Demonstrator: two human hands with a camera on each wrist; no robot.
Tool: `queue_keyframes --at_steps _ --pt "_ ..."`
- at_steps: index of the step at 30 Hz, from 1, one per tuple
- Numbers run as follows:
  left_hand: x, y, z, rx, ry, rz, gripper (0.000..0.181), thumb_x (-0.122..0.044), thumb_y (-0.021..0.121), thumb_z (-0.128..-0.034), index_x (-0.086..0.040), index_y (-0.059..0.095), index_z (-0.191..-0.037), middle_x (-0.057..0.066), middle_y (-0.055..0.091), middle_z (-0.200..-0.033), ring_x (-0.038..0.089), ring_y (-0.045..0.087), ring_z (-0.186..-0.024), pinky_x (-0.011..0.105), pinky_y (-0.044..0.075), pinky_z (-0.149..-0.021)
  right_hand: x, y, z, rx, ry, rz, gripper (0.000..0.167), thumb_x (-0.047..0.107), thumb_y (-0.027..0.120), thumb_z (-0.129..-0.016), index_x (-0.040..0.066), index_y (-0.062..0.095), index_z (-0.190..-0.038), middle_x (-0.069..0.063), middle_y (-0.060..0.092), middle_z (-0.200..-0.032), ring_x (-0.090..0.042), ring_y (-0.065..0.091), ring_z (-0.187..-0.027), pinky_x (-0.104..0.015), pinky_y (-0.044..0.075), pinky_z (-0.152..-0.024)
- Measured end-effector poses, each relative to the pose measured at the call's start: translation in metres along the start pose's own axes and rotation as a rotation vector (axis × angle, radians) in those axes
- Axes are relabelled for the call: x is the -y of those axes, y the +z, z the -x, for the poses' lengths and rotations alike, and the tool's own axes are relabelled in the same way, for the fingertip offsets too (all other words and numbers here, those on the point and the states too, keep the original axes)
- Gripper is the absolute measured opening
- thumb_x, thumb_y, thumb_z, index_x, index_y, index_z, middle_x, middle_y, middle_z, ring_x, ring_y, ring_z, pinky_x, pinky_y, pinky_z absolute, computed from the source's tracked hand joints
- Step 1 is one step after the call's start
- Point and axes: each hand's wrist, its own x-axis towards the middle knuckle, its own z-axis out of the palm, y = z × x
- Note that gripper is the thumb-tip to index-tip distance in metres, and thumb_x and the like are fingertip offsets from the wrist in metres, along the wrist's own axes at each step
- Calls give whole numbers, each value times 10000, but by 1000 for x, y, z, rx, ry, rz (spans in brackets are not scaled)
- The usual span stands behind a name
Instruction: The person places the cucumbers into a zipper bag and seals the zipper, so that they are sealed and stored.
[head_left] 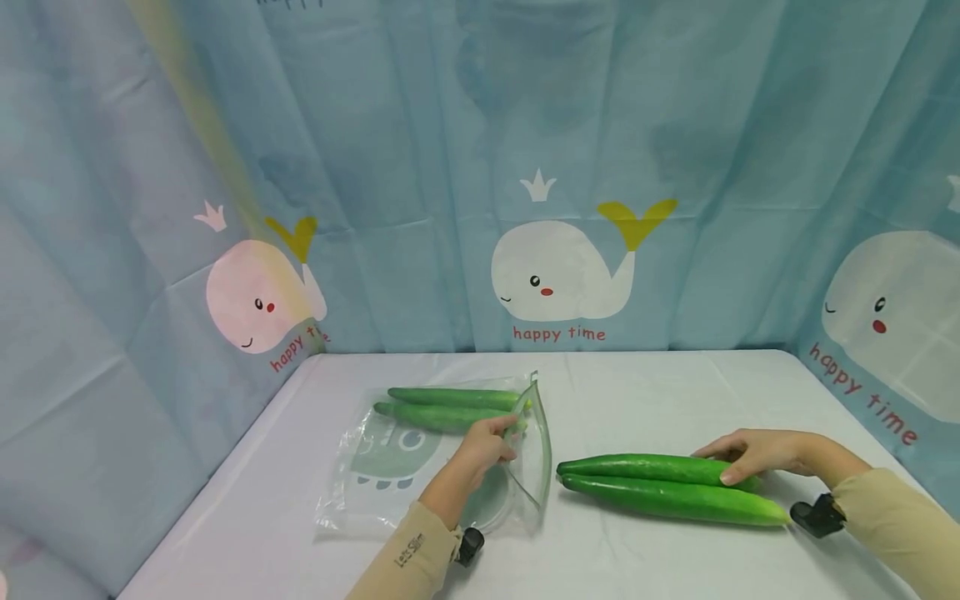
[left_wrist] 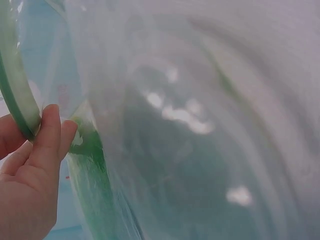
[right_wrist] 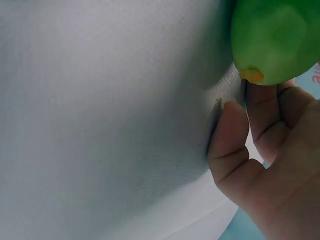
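A clear zip bag with a green-edged mouth and a printed cartoon face lies on the table, its mouth toward the right. Two cucumbers are inside, near its far side. My left hand pinches the bag's green rim between thumb and fingers and holds the mouth up. To the right, two more cucumbers lie side by side, touching. My right hand grips the farther cucumber near its right end, thumb on the near side. The nearer cucumber partly hides that grip in the right wrist view.
A white cloth covers the table. Blue curtains with printed whales hang behind it and at both sides. A dark wrist camera sits close to the nearer cucumber's yellowish end.
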Motion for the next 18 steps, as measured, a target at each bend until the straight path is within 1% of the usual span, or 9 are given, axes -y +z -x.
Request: queue_keyframes --at_steps 5,10,14,18 --pt "0 0 0 3 6 6 590 174 585 -825 -12 535 -1383 283 376 -1466 404 410 -1309 356 521 -803 4 1 -1 -5 1 -3 563 267 699 -882 -4 558 -1356 -154 578 -1295 -252 522 -1152 -468 435 -913" --pt "0 -1 -1 7 6 13 588 166 588 -825 -8 532 -1384 278 379 -1466 384 442 -1282 349 519 -791 4 2 -1 -19 0 -2 536 242 714 -878 -35 581 -1317 -151 607 -1241 -242 552 -1099 -448 460 -888" --pt "1 -1 -1 8 4 11 590 163 591 -820 -7 533 -1382 278 384 -1463 375 458 -1267 350 519 -788 4 2 -1 -37 5 9 483 235 717 -874 -26 625 -1269 -111 617 -1182 -237 551 -1053 -437 459 -860" --pt "1 -1 -1 8 3 8 586 157 593 -822 -13 539 -1380 280 379 -1466 363 470 -1254 358 518 -786 3 1 -1 -51 14 22 451 233 708 -885 -16 642 -1255 -114 607 -1181 -237 547 -1053 -433 467 -853"
